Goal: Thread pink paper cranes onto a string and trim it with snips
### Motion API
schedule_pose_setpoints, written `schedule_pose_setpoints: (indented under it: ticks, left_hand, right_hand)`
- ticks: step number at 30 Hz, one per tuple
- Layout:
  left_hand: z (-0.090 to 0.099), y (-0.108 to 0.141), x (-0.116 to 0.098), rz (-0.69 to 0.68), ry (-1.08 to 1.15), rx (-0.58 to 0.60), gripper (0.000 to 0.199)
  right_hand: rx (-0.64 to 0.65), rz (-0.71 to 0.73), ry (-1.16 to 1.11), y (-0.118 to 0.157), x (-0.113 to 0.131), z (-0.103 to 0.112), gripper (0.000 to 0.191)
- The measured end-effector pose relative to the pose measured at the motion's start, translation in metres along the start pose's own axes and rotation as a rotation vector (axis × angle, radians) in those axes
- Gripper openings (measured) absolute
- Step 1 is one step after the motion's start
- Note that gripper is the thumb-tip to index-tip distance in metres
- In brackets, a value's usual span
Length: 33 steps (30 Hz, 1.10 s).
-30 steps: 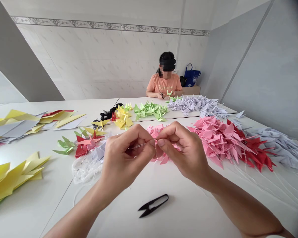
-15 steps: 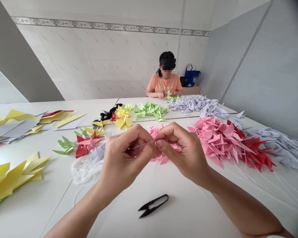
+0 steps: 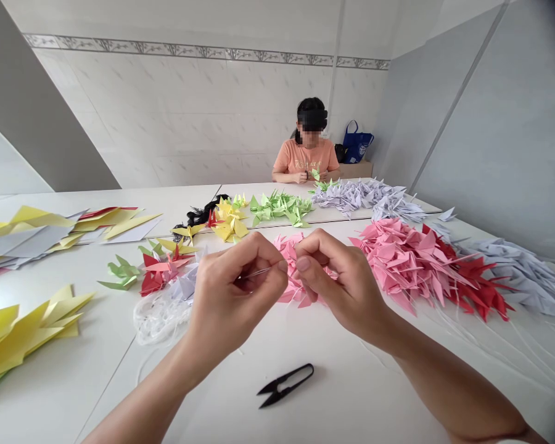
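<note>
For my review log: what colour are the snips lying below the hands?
Black, blades and handles alike; the snips show best in the head view.

The only view comes from a camera worn on the person's head, facing forward and down along a long white table (image 3: 351, 394). The left hand (image 3: 234, 290) and right hand (image 3: 346, 277) sit close below it, with a white-tiled far wall (image 3: 166, 123) beyond.

Room is left on the white table (image 3: 346, 394) below the left hand (image 3: 234, 290) and right hand (image 3: 346, 287), but small black metal snips (image 3: 285, 385) lie there. The way ahead is blocked by a heap of pink paper cranes (image 3: 285, 248).
</note>
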<state>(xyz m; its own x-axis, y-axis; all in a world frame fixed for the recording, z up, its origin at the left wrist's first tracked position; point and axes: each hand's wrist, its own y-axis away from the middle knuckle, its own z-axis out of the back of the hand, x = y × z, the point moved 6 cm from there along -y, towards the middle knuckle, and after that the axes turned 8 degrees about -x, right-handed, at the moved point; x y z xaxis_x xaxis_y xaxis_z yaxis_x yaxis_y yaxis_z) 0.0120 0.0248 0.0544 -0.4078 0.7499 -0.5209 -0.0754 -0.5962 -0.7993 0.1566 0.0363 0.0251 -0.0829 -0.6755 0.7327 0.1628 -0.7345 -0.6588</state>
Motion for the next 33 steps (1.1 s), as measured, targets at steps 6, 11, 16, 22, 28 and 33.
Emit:
schedule_pose_setpoints:
  ticks: [6,11,16,22,28,33]
  left_hand:
    - [0.001,-0.001,-0.001,-0.012,0.007,0.003,0.025]
    - [0.001,-0.001,0.000,-0.017,-0.003,0.004,0.024]
    - [0.001,0.000,0.001,-0.013,0.009,0.006,0.024]
    - [-0.001,0.000,-0.001,-0.025,0.007,0.029,0.024]
    - [-0.002,0.000,-0.002,-0.031,0.036,0.044,0.025]
    - [0.001,-0.001,0.000,0.001,0.046,0.005,0.025]
  right_hand:
    - [0.012,-0.025,-0.013,0.001,-0.001,-0.003,0.019]
    - [0.018,-0.020,0.036,0.002,-0.001,-0.004,0.015]
    - [0.023,-0.038,0.029,0.004,-0.004,-0.004,0.011]
    - [-0.060,0.012,0.057,0.004,0.001,-0.001,0.011]
    - [-0.020,0.028,0.028,0.002,0.004,0.000,0.015]
    - [0.025,0.074,-0.033,0.001,0.008,0.000,0.026]
